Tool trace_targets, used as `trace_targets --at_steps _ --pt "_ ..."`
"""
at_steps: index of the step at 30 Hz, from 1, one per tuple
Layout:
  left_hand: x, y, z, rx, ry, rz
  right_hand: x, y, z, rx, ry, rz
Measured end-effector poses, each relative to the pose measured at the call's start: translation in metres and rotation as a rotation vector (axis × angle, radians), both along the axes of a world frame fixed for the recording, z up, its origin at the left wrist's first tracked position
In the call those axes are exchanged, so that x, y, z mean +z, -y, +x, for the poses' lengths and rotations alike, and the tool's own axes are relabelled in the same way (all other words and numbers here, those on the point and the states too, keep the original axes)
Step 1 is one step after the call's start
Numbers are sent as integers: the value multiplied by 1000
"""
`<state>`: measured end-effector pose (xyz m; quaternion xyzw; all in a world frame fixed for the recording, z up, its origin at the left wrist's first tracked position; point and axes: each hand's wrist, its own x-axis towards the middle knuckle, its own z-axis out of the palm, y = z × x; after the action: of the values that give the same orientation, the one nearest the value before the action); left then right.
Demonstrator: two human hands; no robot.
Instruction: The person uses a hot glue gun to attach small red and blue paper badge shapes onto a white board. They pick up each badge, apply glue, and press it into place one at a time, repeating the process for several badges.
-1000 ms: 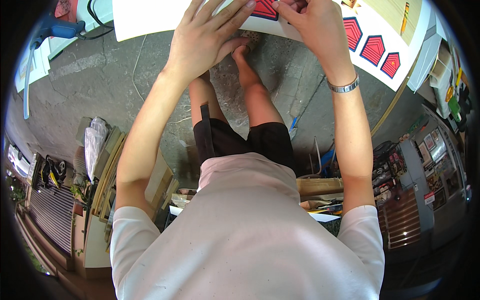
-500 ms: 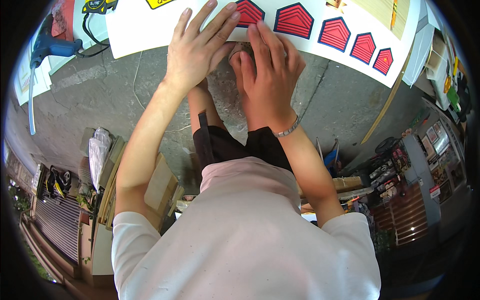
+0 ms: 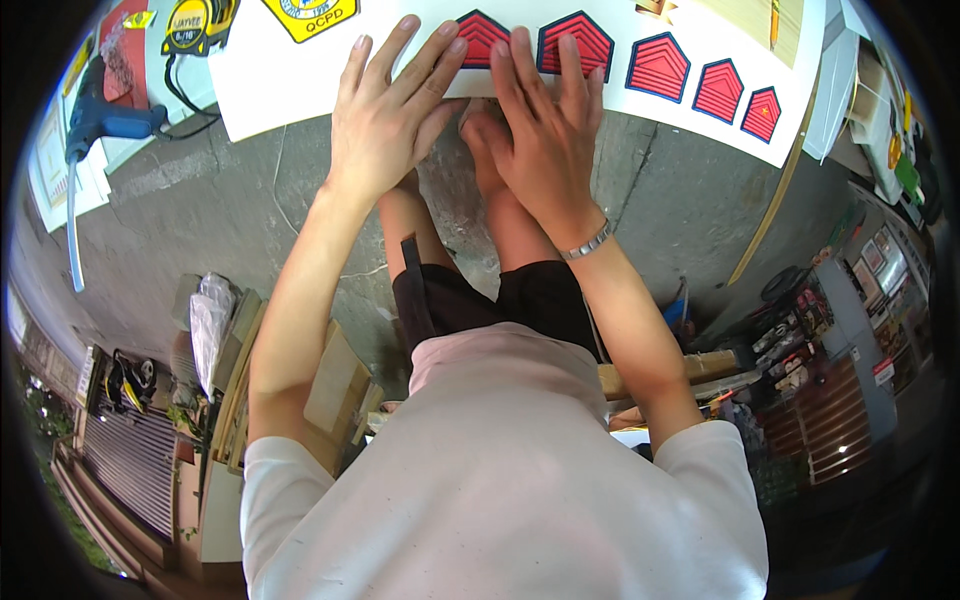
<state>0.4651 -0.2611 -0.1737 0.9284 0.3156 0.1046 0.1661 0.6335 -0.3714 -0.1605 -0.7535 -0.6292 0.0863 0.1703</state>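
My left hand (image 3: 382, 130) lies flat near the front edge of a white board (image 3: 265, 95), fingers stretched and spread. Its fingertips reach the left side of a red pentagon-shaped patch (image 3: 484, 45) with a dark blue border. Beside it, my right hand (image 3: 548, 150) is also open, a metal band round its wrist. Its fingers lie between that patch and a second red patch (image 3: 590, 45), covering part of the second one. Further right, smaller patches of the same kind sit in a row: one (image 3: 658, 68), then another (image 3: 718, 90), then the smallest (image 3: 762, 114).
A yellow emblem (image 3: 312, 12) lies on the board's far left. Left of the board are a yellow-black tape measure (image 3: 195, 28) and a blue glue gun (image 3: 105, 118). A long wooden strip (image 3: 768, 225) stands off the board's right corner. Grey concrete floor (image 3: 240, 200) lies below.
My right hand has come down flatter, its fingers now over the gap between the two largest patches and onto the second. My left hand stays nearly in place. The view has shifted slightly.
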Motion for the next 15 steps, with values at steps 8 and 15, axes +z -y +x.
trace_targets --at_steps 8,15 --pt "6 -12 7 -98 -19 -30 22 43 -12 93 -75 25" --pt "0 -9 8 -91 -112 64 9 4 1 21 25 -26"
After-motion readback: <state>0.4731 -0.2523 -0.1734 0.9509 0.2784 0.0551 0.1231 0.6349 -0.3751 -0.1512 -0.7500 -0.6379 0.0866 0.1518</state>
